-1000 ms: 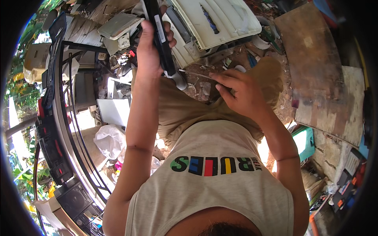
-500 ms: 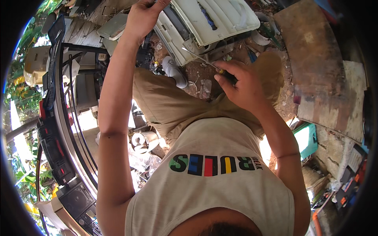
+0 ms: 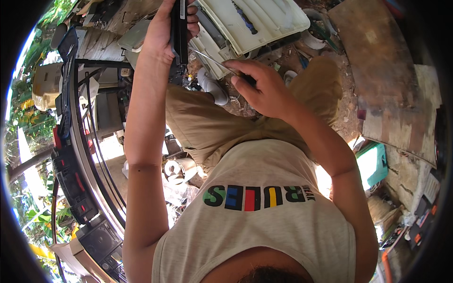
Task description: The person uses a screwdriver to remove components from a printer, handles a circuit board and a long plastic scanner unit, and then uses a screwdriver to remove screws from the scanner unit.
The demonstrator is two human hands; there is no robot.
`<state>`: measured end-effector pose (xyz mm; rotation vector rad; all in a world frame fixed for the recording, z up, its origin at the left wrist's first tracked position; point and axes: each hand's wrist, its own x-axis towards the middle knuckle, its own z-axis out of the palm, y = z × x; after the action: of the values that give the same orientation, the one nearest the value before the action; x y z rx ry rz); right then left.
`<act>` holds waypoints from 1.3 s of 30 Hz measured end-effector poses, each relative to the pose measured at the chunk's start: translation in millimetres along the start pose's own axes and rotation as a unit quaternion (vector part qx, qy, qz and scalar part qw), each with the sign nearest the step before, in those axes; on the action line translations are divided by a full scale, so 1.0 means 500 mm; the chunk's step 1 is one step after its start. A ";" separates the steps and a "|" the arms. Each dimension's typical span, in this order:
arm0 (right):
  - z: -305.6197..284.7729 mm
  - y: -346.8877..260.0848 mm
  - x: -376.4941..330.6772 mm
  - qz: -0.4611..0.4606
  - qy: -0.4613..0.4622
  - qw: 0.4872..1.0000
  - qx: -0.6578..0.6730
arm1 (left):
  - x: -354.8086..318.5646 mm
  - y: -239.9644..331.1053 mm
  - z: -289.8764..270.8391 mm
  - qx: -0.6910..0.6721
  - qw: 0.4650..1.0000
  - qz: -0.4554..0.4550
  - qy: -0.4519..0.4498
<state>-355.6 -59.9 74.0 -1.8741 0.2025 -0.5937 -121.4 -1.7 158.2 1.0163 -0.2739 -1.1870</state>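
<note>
At the top of the view, my left hand (image 3: 158, 40) is closed around a slim black rectangular block (image 3: 179, 35) with a pale strip near its upper end; the block's top runs out of the picture. My right hand (image 3: 266, 89) grips a screwdriver (image 3: 208, 57) by its dark handle, mostly hidden in the fingers. Its thin metal shaft points up and left, with the tip near the block's lower end but apparently apart from it. Beyond that hand is a whitish plastic tray (image 3: 278, 30), and a dark blue screwdriver (image 3: 246, 20) lies on it.
A worn brown board (image 3: 373, 56) lies at the right, with a teal case (image 3: 373, 162) below it. Black metal framing (image 3: 80, 108) and a speaker (image 3: 99, 238) stand at the left. A roll (image 3: 179, 170) sits beside my leg, and a white shoe (image 3: 212, 87) shows between my arms.
My left hand has turned and come slightly nearer, bringing the black block into view. My right hand has shifted left with the screwdriver, its tip now close to the block.
</note>
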 end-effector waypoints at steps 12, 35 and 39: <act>-0.018 -0.025 -0.019 -0.007 -0.076 0.997 0.005 | -0.012 -0.005 0.012 0.002 1.000 0.012 0.017; -0.026 -0.040 -0.007 0.087 -0.137 0.982 0.092 | -0.024 -0.015 0.031 0.096 0.983 0.151 0.051; 0.000 -0.038 -0.031 0.037 -0.051 0.991 0.117 | -0.024 -0.009 0.023 0.013 0.981 0.186 0.053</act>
<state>-371.5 -46.3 86.5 -1.6574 0.1277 -0.4496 -136.5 2.6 164.5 0.9964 -0.3776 -0.7905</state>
